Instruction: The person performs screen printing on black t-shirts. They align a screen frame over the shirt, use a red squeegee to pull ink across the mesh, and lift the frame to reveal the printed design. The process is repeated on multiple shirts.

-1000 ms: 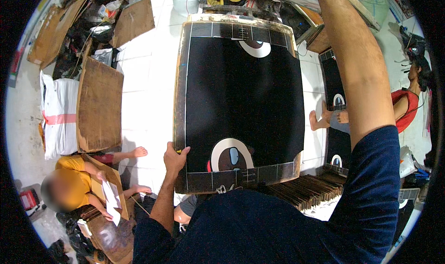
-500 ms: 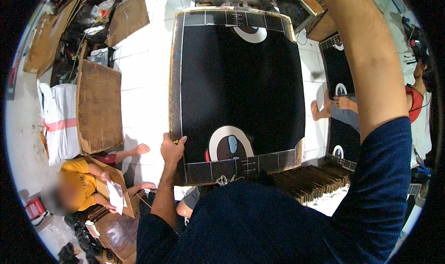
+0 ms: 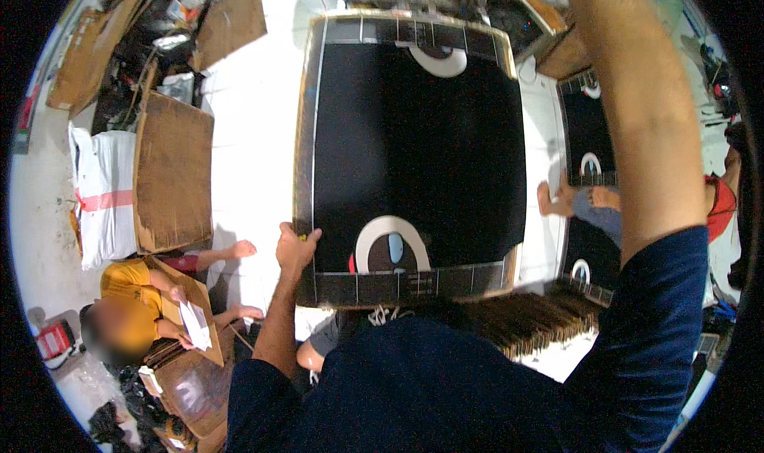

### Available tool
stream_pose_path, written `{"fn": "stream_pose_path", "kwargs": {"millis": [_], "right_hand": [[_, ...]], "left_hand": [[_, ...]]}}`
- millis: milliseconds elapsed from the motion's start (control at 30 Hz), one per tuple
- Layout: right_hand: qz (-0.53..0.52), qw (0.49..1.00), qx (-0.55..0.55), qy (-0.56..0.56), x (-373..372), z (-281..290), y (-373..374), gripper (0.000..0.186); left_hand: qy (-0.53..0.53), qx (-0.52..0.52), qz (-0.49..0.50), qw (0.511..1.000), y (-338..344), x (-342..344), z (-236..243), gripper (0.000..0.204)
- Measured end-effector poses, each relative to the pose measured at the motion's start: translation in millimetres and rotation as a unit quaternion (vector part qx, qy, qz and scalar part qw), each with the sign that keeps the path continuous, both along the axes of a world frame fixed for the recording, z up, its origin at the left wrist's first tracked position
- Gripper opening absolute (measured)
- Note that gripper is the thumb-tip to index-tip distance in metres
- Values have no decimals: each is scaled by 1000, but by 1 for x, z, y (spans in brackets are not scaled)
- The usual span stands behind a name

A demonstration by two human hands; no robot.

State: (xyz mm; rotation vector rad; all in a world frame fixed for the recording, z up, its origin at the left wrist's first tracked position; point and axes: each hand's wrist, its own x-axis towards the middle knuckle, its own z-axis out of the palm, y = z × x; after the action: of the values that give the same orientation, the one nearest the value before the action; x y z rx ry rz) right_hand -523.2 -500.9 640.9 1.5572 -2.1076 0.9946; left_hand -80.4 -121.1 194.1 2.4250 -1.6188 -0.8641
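Note:
A large board (image 3: 414, 151) covered in black sheet stands before me, with white-ringed eye shapes (image 3: 391, 246) at its near and far ends and pale ruled lines along its borders. At its left edge, near the lower corner, my left hand (image 3: 297, 250) is closed round the rim, thumb on top. A small yellow bit (image 3: 302, 237) shows by the thumb, too small to name. My right forearm (image 3: 637, 111) stretches up past the board's right side. The right hand lies beyond the upper edge of the picture.
On the left a person in a yellow shirt (image 3: 131, 286) sits holding white paper (image 3: 193, 324). A brown board (image 3: 173, 178) leans by a white sack (image 3: 109, 194). On the right, another person's legs (image 3: 593, 202) rest by more black printed panels (image 3: 587, 127). Stacked thin boards (image 3: 541, 322) stand nearby.
The whole view has shifted slightly. My left hand keeps its place on the board's edge, and my right arm stays stretched upward, a little farther right in the picture.

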Motion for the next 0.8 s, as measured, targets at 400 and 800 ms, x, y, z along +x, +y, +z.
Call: {"fn": "stream_pose_path", "kwargs": {"millis": [400, 800], "right_hand": [[98, 986, -126, -41, 18, -115, 99, 26], [200, 972, -9, -127, 9, -350, 193, 25]], "left_hand": [[267, -194, -103, 938, -116, -101, 97, 104], [700, 51, 467, 538, -134, -219, 68, 70]]}}
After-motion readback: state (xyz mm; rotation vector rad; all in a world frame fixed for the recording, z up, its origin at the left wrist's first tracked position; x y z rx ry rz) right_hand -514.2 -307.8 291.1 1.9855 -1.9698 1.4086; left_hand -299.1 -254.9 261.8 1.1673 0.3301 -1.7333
